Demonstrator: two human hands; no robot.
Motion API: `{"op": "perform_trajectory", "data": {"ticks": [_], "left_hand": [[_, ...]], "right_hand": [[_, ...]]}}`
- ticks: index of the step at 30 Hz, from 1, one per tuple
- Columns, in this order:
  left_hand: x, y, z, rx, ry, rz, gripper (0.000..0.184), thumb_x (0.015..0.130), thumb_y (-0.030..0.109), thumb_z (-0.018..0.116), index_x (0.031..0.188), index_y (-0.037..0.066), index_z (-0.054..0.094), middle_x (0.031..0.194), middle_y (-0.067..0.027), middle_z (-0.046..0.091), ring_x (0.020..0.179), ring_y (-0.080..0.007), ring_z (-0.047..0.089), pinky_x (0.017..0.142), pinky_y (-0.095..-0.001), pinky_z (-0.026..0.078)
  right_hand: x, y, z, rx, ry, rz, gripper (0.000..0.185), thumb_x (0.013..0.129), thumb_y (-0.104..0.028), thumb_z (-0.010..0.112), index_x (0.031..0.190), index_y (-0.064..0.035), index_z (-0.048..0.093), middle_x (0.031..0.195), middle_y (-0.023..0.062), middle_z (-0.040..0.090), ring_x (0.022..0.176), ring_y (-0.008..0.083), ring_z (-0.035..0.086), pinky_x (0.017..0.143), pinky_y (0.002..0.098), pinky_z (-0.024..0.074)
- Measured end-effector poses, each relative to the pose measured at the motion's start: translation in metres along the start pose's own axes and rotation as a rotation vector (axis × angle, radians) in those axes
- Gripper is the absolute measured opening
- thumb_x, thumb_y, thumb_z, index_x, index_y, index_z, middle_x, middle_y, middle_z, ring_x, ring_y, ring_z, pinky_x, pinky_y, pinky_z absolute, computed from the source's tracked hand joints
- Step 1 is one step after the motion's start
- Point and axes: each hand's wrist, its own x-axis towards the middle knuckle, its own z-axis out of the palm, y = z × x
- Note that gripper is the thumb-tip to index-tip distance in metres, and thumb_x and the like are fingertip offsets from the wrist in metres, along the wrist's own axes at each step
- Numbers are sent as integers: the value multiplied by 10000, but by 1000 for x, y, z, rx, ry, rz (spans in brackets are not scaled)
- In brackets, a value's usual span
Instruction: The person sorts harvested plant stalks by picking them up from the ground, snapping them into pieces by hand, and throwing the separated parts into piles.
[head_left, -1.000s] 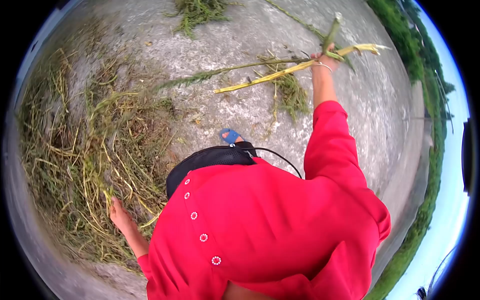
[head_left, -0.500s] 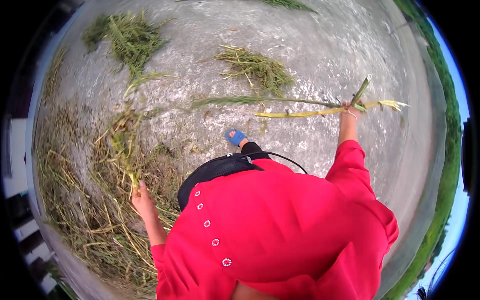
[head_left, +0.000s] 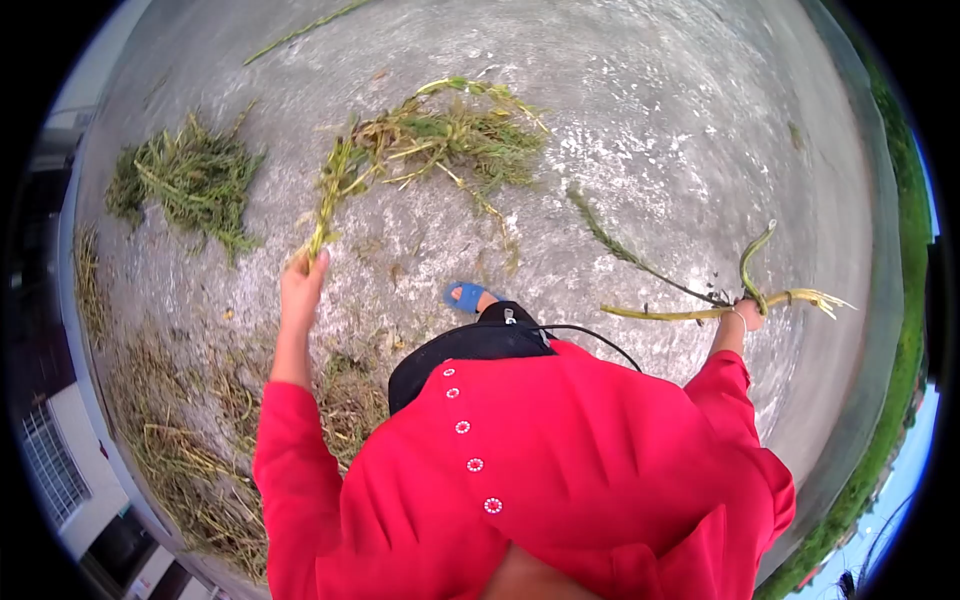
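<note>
Holding in the left hand (head_left: pixel 301 288), by closed fingers, a yellow-green leafy plant bundle (head_left: pixel 328 202) above rough grey concrete ground (head_left: pixel 640 130). Holding in the right hand (head_left: pixel 748 314), also by closed fingers, a long yellow woody stalk (head_left: pixel 668 315) and a thin green leafy stem (head_left: pixel 612 241).

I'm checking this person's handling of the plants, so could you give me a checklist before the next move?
1. Left hand gripping its plant bunch: ok.
2. Right hand gripping its stalks: ok.
3. Plant bunch apart from the green clump beyond it: cannot tell, they overlap in view.
4. Blue sandal clear of the held plants: ok.
5. Ground free of loose plants: not ok, a heap lies at lower left.
</note>
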Motion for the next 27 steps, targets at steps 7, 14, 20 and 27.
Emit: {"op": "perform_trajectory", "data": {"ticks": [7,14,20,27], "left_hand": [[110,77,33,1055,194,409,472,789,394,602,1096,37,573,1085,-242,553,971,-367,555,804,-421,457],[48,68,136,671,-266,861,403,776,250,629,1108,29,567,1140,-151,558,1070,-312,519,910,-385,412],[2,69,169,678,-129,780,622,803,296,607,1326,83,346,1343,-157,371,1270,-329,310,1045,-481,223],[-28,54,110,648,280,795,594,775,333,640,1266,74,429,1188,-131,468,1156,-338,391,983,-505,269]], "right_hand": [[-47,-52,20,156,-330,41,213,790,-196,686,782,-31,552,633,22,502,499,108,463,434,246,391],[-173,-130,103,540,-856,163,252,833,-155,621,675,-126,427,566,-15,411,468,113,427,449,309,419],[-289,-188,127,799,-1370,302,233,862,-218,584,696,-144,437,562,-26,390,464,117,382,593,395,461],[-399,-246,96,919,-1740,346,389,880,-286,556,570,-139,374,501,-20,308,492,124,386,599,402,434]]}}
